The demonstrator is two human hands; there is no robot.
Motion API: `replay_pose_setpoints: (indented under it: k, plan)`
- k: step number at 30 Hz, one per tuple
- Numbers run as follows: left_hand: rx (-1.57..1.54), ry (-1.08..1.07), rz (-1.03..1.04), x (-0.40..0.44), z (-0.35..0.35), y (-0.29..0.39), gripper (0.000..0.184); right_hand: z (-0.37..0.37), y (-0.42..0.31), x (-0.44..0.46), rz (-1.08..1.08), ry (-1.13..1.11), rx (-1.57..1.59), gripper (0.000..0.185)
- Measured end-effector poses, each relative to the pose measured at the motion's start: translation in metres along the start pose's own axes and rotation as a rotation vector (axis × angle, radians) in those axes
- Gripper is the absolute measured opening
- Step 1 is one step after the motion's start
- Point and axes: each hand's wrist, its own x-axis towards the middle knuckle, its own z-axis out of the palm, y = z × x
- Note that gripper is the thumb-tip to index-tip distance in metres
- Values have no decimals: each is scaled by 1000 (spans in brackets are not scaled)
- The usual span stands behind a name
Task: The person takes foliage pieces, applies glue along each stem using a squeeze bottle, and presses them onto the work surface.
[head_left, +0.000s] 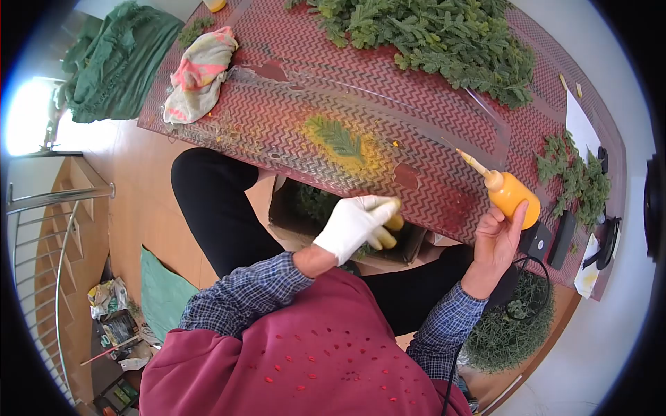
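My left hand (357,225), in a white glove with yellow-stained fingertips, is over my lap just off the table's near edge. Its fingers curl loosely with the tips apart, and nothing shows in them. My bare right hand (496,239) is wrapped round a yellow-orange squeeze bottle (517,197), tilted so its long, narrow nozzle points up and left. Between the hands, farther in on the patterned table (291,125), a green leafy sprig (336,139) lies flat amid yellow smears. Neither hand touches the sprig.
A large heap of green sprigs (444,41) covers the far side, with a smaller bunch (572,177) at right. A stained cloth (201,76) lies at left. Below the edge, an open box (284,215) holds greenery. A cable (544,267) hangs near my right arm.
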Motion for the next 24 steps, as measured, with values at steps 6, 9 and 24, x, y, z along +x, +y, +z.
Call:
replay_pose_setpoints:
  k: [6,9,24]
  plan:
    - [1240,412,1133,8,-75,15,22,12,20,-9,-77,15,-122,36]
    - [1444,424,1216,33,-100,28,42,30,37,-24,-100,28,-160,37]
    - [1586,255,903,60,-116,29,71,56,163,-38,-162,111,-424,34]
